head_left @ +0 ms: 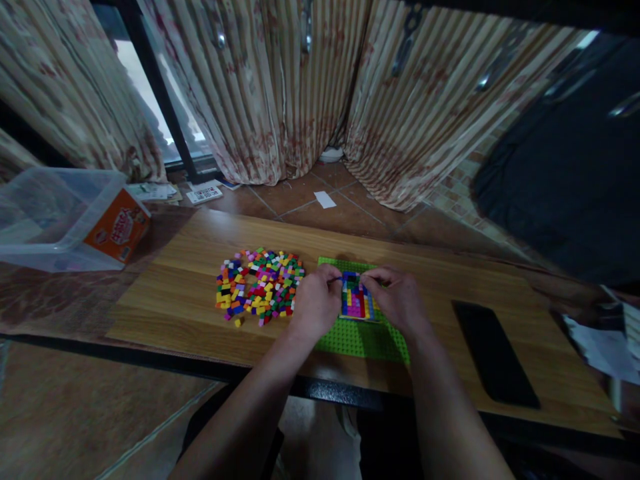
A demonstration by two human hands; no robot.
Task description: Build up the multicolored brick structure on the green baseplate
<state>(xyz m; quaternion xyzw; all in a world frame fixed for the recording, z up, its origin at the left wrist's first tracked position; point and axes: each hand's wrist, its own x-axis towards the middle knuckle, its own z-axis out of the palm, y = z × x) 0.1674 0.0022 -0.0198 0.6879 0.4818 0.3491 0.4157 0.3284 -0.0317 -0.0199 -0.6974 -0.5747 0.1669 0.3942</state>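
Note:
A green studded baseplate (370, 343) lies on the wooden board, bearing a low block of toy bricks (356, 303) in blue, red, pink, yellow and green. My left hand (316, 301) is at the block's left edge, with thumb and finger pinched on what looks like a small dark blue toy brick. At the upper right edge of the block, my right hand (397, 299) has its thumb and fingers closed together; anything in them is hidden. Just left of my left hand, loose toy bricks (260, 287) in many colours lie in a wide spread.
A dark smartphone-shaped slab (495, 353) lies right of the baseplate on the wooden board (170, 287). A clear plastic bin (60, 213) with an orange label stands at the far left. Papers (603, 347) lie at the right end. Curtains (240, 93) hang behind.

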